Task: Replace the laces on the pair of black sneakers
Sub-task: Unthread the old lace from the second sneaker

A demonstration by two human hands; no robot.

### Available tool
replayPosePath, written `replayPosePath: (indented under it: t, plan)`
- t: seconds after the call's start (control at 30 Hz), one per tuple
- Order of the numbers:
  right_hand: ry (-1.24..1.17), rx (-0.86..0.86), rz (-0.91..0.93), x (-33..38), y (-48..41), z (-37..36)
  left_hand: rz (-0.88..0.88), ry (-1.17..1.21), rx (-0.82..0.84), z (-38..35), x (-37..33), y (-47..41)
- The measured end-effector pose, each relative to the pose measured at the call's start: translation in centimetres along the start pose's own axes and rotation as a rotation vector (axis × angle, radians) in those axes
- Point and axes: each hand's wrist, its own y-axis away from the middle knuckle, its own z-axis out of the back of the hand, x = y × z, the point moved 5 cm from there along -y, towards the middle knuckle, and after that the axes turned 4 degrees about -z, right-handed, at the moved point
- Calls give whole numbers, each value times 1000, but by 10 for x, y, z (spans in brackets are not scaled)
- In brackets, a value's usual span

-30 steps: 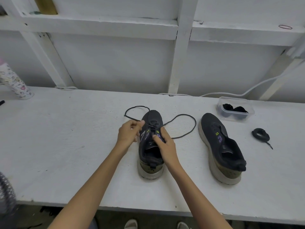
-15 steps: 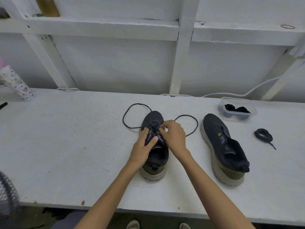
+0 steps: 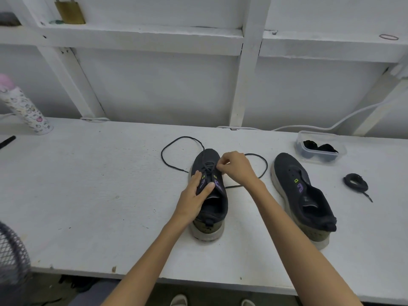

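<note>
Right hand (image 3: 236, 170): fingers curled in tight, fingertips (image 3: 220, 165) pinching the black lace (image 3: 162, 155) at the lower eyelets of the first sneaker (image 3: 215, 208).

Left hand (image 3: 192, 195): just beside the right, nearer the person. Fingers lie straight and flat on the sneaker's outer upper. The thumb is laid across the tongue. Nothing gripped; it rests on the shoe.

First sneaker: under both hands, upright on its sole on the white table (image 3: 88, 195). Toe points away from the person. A few crossings are threaded near the toe, directly at the right fingertips. The eyelets under the left hand look bare.

Lace slack: one length loops out on the table beyond and left of the left hand. The other arcs out past the right hand on its right side, then runs back under the right wrist. Lace ends not visible.

Second sneaker (image 3: 304, 195): right of the right forearm, apart from it, unlaced, toe away.

Coiled lace (image 3: 355, 182): further right again, black, one tail sticking out.

Clear tub (image 3: 320, 149): beyond the second sneaker, holding dark items I cannot identify.

Patterned bottle (image 3: 26, 111): well left of the left hand, at the back of the table.

Brass padlock (image 3: 69, 13): on the shelf, high above and left of both hands.
</note>
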Motion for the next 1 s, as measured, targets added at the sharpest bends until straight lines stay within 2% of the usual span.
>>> replayPosePath:
  t: [0.1, 0.27, 0.67, 0.77, 0.83, 0.9, 1.0]
  plan:
    - [-20, 46, -3, -6, 4, -4, 6, 2, -2, 0, 0, 0]
    - [80, -66, 17, -3, 13, -9, 8, 5, -7, 0, 0, 0]
    - [333, -207, 128, 14, 5, -13, 13, 14, -3, 0, 0, 2]
    - [192, -128, 82, 2, 2, -11, 10, 1, -10, 0, 0, 2]
    - [-85, -42, 3, -14, 2, -9, 11, -8, -10, 0, 0, 1]
    - [-273, -32, -38, -24, 10, -10, 13, -7, -10, 0, 1, 1]
    - [-231, -142, -17, -23, 22, -13, 14, -14, -15, 0, 1, 1]
